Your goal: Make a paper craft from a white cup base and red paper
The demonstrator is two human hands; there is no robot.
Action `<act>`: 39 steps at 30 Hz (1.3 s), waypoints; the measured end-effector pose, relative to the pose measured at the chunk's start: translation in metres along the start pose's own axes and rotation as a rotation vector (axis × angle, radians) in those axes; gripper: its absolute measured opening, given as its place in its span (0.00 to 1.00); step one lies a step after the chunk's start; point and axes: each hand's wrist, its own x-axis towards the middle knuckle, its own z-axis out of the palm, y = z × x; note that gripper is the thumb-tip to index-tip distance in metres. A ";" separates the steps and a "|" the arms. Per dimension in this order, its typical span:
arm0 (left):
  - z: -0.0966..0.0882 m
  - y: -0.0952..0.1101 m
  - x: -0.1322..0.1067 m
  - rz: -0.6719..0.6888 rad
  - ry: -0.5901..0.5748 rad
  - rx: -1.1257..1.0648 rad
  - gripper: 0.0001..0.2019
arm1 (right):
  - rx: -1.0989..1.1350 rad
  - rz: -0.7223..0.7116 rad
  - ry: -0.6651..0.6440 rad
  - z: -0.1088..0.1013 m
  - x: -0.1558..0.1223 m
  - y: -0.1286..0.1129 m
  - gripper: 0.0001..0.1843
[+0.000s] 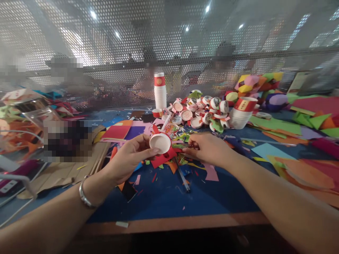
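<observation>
My left hand (131,154) holds a small, shallow paper cup (160,143) between thumb and fingers, its round white face turned toward me. Red paper shows around its rim. To the right, my right hand (208,147) is closed in a pinch just above the scraps, with a bit of red at the fingertips; what it grips is too small to make out. Under the cup lies a piece of red paper (160,160). A clear-barrelled pen (182,176) rests on the blue table between my hands, among coloured paper scraps (189,160).
A tall stack of paper cups (160,93) stands at the back, and a wider cup stack (242,114) at right. Between them is a heap of cut cup pieces (196,113). Cardboard (60,174) lies left, coloured sheets (309,173) right. A perforated screen (169,42) rises behind.
</observation>
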 end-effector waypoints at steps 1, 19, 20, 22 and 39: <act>0.000 0.003 0.001 0.010 -0.008 0.033 0.15 | -0.009 0.000 0.001 0.000 0.000 -0.001 0.16; 0.004 -0.001 0.002 1.126 0.261 0.862 0.18 | -0.079 -0.062 0.052 -0.001 -0.002 0.000 0.12; 0.003 -0.001 0.000 1.157 0.248 0.886 0.19 | -0.080 -0.060 0.050 -0.001 -0.002 0.001 0.12; 0.003 0.002 -0.004 1.219 0.231 0.928 0.20 | -0.083 -0.052 0.045 -0.001 -0.002 0.001 0.12; 0.007 0.007 -0.001 1.426 0.285 1.064 0.13 | 0.554 -0.218 0.275 -0.018 -0.022 -0.018 0.18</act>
